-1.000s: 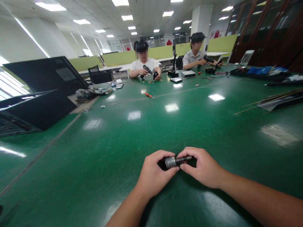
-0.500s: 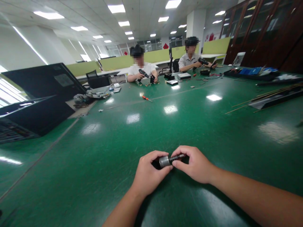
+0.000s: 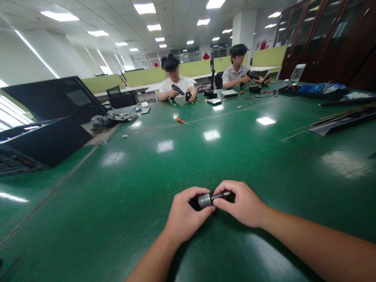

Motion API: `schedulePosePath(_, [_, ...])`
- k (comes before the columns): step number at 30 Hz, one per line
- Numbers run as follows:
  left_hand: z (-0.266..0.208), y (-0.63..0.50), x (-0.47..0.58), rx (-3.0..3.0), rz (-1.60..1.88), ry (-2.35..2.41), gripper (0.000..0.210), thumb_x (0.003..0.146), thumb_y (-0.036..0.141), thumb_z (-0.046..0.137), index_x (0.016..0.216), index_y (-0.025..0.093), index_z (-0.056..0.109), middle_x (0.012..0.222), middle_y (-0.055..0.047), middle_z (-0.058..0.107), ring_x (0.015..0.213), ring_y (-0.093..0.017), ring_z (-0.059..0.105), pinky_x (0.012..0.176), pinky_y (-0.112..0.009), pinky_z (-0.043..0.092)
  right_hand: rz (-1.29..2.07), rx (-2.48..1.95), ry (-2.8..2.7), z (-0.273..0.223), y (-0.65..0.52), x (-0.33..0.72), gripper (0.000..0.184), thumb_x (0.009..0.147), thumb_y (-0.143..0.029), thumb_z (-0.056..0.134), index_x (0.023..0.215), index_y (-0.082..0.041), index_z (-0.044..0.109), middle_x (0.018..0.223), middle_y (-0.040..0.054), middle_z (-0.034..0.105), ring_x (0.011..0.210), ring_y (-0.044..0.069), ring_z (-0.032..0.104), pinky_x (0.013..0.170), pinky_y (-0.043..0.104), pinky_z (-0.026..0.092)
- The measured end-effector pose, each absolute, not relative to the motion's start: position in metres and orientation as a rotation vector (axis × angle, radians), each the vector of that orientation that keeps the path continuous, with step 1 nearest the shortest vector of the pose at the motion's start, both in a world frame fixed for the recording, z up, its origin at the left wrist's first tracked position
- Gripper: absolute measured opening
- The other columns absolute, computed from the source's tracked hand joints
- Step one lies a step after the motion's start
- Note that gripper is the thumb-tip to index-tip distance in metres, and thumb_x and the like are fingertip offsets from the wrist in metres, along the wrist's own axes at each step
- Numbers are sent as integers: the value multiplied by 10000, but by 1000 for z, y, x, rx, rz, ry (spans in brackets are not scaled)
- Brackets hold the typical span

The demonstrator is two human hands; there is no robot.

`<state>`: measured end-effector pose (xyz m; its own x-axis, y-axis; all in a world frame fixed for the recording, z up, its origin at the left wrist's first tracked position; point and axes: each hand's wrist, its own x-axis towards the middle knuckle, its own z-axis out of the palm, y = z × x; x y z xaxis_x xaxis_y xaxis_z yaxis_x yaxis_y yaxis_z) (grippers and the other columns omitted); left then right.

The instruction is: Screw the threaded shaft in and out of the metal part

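A small silver metal cylinder (image 3: 205,200) with a thin ridged shaft (image 3: 219,196) on its right end is held between my hands, low over the table. My left hand (image 3: 183,215) wraps round the cylinder, fingers behind and thumb in front. Pinched between the thumb and fingers of my right hand (image 3: 242,203) is the shaft, whose tip points right. Whether the ridges are a thread or a coiled spring is too small to tell, and part of the cylinder's left end is hidden by my left hand.
An orange-handled screwdriver (image 3: 181,121) lies farther back on the green table (image 3: 141,188). A large black case (image 3: 49,129) stands at the left. Two people sit across, each with a power drill (image 3: 178,90). Thin rods (image 3: 331,121) and a blue bundle (image 3: 314,88) lie right.
My right fingers have shifted very slightly on the shaft, and its tip looks brighter. My left hand keeps its hold on the cylinder almost unmoved.
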<state>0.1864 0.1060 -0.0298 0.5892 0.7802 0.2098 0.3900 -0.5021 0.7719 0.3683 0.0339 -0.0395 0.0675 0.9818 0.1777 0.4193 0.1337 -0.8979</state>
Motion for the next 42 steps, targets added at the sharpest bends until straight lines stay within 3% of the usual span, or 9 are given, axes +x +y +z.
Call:
schedulePosePath(19, [-28,105,187,2201,584,857,219,727,211,756,943,235,724,908,0,745,854,-189,679,790,-290,492,794,-1423,-1523,-40,34,366,50,770,-174,670,811,-194,691,752,-15,683,719,145,608,673,251,433])
schedulePosePath(26, [-28,105,188,2207,596,873,207,725,243,769,928,235,729,899,-7,748,844,-198,682,779,-292,496,787,-1412,-1536,-43,34,367,148,701,-128,693,829,-200,687,779,-20,696,727,148,616,674,248,440])
schedulePosePath(42, [-29,105,187,2211,609,893,238,701,209,775,934,237,735,902,-6,752,843,-198,688,785,-293,513,804,-1413,-1524,-44,34,367,129,725,-129,669,830,-201,686,775,-10,699,739,157,630,695,259,457])
